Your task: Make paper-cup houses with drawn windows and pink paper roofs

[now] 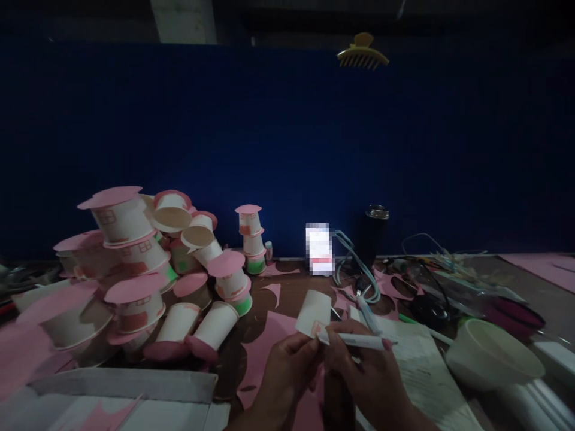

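My left hand (287,371) is closed around a white paper cup (313,312), held tilted above the table. My right hand (363,374) grips a white pen (354,340) with a pink end, its tip touching a small pink drawing low on the cup's side. Both hands sit low in the middle of the view, over pink paper sheets (265,347).
A heap of white cups with pink paper tops (135,263) fills the left. A stack of three stands behind (250,239). A dark flask (374,236), cables (354,263), a white bowl (494,359), printed paper (422,365) and a cardboard box edge (121,383) surround me. A blue partition (287,137) carries a yellow hair claw (362,52).
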Demonstrator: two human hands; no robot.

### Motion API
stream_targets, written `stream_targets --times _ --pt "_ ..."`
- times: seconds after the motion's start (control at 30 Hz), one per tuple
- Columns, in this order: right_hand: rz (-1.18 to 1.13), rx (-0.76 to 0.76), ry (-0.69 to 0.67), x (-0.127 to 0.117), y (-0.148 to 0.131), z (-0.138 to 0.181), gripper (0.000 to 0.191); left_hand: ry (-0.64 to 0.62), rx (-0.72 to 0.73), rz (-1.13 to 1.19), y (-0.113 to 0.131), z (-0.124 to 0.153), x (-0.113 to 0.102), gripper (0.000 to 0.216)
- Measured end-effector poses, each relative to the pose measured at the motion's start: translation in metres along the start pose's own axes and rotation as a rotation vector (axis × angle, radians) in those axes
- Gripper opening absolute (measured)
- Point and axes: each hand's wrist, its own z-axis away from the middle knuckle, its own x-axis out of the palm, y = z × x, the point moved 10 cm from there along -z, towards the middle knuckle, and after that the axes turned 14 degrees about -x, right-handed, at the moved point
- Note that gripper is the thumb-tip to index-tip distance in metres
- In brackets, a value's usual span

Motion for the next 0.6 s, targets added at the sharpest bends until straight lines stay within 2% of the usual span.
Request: stream_targets --times 0.07,0.2,0.33,0.6 --pt "-0.036 0.026 -0.027 0.003 0.001 0.0 0.014 0.008 0.021 -0.046 0.001 0.0 0.0 0.041" --pt "-0.011 0.022 0.024 -0.004 -0.002 -0.001 0.017 0.015 0.041 -0.087 0.004 0.003 0.002 0.039" --pt "-0.034 0.023 -0.009 0.0 -0.003 -0.002 0.016 0.021 0.034 -0.088 0.006 0.006 0.003 0.038" --pt "0.064 -0.042 0.088 -0.011 -0.01 -0.005 0.014 0.049 0.022 -0.13 0.012 0.016 0.008 0.039"
